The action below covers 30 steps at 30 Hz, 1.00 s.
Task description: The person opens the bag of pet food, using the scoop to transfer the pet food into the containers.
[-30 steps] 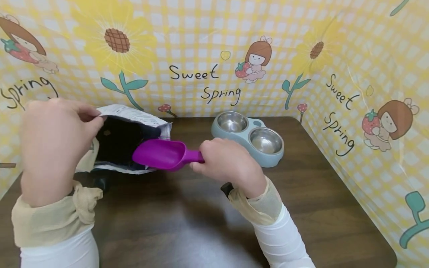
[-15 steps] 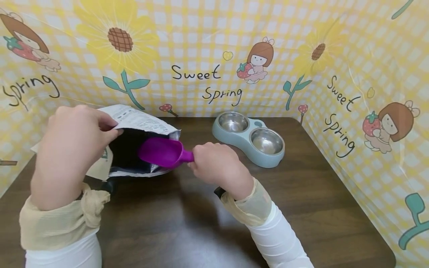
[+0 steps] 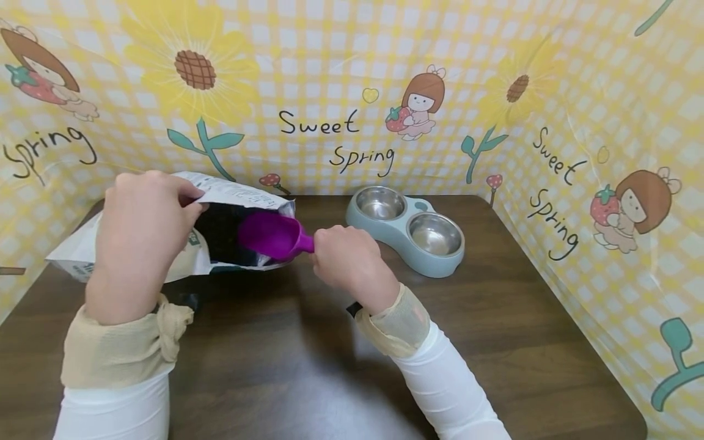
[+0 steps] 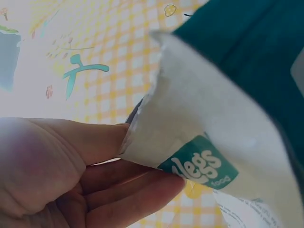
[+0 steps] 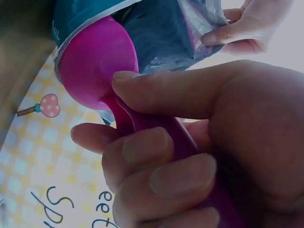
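Observation:
A white and teal food bag (image 3: 236, 192) lies tilted on the left of the table, its mouth facing right and its inside dark. My left hand (image 3: 145, 235) pinches the rim of the bag between thumb and fingers. In the left wrist view the bag's wall (image 4: 199, 104) shows a teal label ending in "food". My right hand (image 3: 352, 263) grips the handle of a purple scoop (image 3: 275, 235). The scoop's bowl sits in the bag's mouth, and its front part is in shadow inside. Fingers (image 5: 147, 147) curl round the handle in the right wrist view.
A pale blue double pet bowl (image 3: 393, 226) with two steel dishes stands at the back, right of the bag. The brown wooden table (image 3: 495, 330) has a checked, printed backdrop (image 3: 319, 55) along its rear and sides.
The left hand has moved right, holding the bag's rim. The scoop has gone from the front of the bag's opening to further inside, as the right hand moved left.

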Available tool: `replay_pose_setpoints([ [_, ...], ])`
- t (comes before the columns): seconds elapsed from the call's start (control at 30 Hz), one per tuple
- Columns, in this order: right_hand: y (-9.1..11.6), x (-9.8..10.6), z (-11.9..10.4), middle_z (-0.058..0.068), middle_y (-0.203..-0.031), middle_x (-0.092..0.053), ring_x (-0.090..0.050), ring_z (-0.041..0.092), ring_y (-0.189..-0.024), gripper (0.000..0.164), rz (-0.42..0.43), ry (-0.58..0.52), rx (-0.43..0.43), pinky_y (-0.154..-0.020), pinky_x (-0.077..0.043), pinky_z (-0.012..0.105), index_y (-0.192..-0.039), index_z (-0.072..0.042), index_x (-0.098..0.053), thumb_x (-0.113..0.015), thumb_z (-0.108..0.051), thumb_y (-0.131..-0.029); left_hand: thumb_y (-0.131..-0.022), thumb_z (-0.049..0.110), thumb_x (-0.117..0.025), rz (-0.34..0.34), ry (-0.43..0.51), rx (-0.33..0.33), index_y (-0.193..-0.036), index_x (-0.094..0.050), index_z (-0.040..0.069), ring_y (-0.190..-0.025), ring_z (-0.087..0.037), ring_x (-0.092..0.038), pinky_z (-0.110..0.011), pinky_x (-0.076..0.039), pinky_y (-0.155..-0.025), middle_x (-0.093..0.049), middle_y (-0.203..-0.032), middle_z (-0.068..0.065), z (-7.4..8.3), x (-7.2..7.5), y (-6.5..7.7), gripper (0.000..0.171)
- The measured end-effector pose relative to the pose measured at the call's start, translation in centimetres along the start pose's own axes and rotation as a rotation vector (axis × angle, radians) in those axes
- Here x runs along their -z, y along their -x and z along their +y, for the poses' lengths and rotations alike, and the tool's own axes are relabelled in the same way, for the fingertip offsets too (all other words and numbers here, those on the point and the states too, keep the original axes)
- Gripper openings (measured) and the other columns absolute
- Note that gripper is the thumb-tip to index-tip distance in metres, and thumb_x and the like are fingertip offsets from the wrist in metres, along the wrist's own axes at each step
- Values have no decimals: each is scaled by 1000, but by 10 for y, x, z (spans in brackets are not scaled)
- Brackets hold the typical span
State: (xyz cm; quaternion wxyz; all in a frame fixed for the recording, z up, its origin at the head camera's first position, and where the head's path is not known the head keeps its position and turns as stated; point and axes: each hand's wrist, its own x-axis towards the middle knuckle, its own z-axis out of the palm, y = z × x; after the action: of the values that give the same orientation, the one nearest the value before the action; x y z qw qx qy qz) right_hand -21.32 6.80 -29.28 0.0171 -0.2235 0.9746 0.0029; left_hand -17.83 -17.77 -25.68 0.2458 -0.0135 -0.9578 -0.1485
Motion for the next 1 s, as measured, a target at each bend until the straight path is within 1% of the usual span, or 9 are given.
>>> replay_pose_setpoints([
  [0.07,0,0,-2,0,-71,-63,-58,18,-62,28,25,12,13,-51,-48,35,-82,-16,-67,-66,-31,-106,-98,9,-75,-13,-6,-5,-112,-82,-2,-98,-69,-62,-76,-50,-79,-79,-108,-31,-2,2,1,20],
  [0.27,4,-1,-11,-2,-65,-61,-57,17,-56,37,166,86,83,-47,-49,35,-73,-18,-65,-71,-38,-103,-94,11,-80,-24,-27,-45,-107,-83,-2,-93,-69,-63,-76,-51,-78,-80,-104,-31,-3,8,6,18],
  [0.4,6,-3,-17,-3,-65,-59,-56,15,-55,35,146,55,103,-48,-47,33,-76,-17,-63,-68,-37,-104,-91,11,-84,-14,-10,-69,-101,-84,0,-86,-68,-63,-76,-51,-76,-81,-97,-28,-3,12,8,15],
  [0.5,7,-4,-21,-2,-70,-62,-60,16,-59,28,120,40,117,-50,-47,33,-87,-14,-64,-63,-34,-106,-89,12,-86,-10,0,-91,-98,-85,1,-81,-68,-62,-76,-50,-75,-81,-92,-26,-3,14,7,14],
  [0.57,7,-4,-23,-1,-75,-68,-67,17,-63,26,128,55,134,-51,-50,33,-98,-13,-65,-61,-37,-108,-89,13,-87,-11,1,-107,-97,-85,1,-80,-68,-62,-75,-50,-74,-81,-90,-26,-4,14,6,14],
  [0.63,7,-5,-25,1,-79,-73,-72,20,-67,25,174,91,157,-53,-54,35,-105,-13,-68,-62,-38,-108,-90,13,-86,-18,-1,-114,-99,-85,1,-82,-68,-63,-74,-50,-75,-81,-91,-25,-5,14,5,15],
  [0.7,7,-9,-27,1,-80,-76,-75,21,-69,21,246,123,180,-54,-56,35,-104,-15,-71,-66,-36,-107,-91,13,-83,-33,-7,-109,-101,-85,1,-85,-68,-63,-73,-49,-76,-82,-91,-24,-6,13,4,16],
  [0.83,5,-18,-32,-1,-76,-77,-76,20,-66,15,396,178,197,-51,-56,34,-91,-19,-74,-72,-28,-103,-93,12,-77,-64,-16,-84,-106,-84,1,-92,-70,-63,-73,-48,-79,-82,-94,-23,-8,12,3,19],
  [1.0,1,-26,-37,-2,-72,-75,-73,20,-61,19,526,231,191,-48,-54,33,-82,-22,-73,-72,-16,-100,-94,12,-74,-73,-12,-73,-106,-84,1,-92,-70,-63,-73,-47,-79,-82,-95,-24,-7,12,2,20],
])
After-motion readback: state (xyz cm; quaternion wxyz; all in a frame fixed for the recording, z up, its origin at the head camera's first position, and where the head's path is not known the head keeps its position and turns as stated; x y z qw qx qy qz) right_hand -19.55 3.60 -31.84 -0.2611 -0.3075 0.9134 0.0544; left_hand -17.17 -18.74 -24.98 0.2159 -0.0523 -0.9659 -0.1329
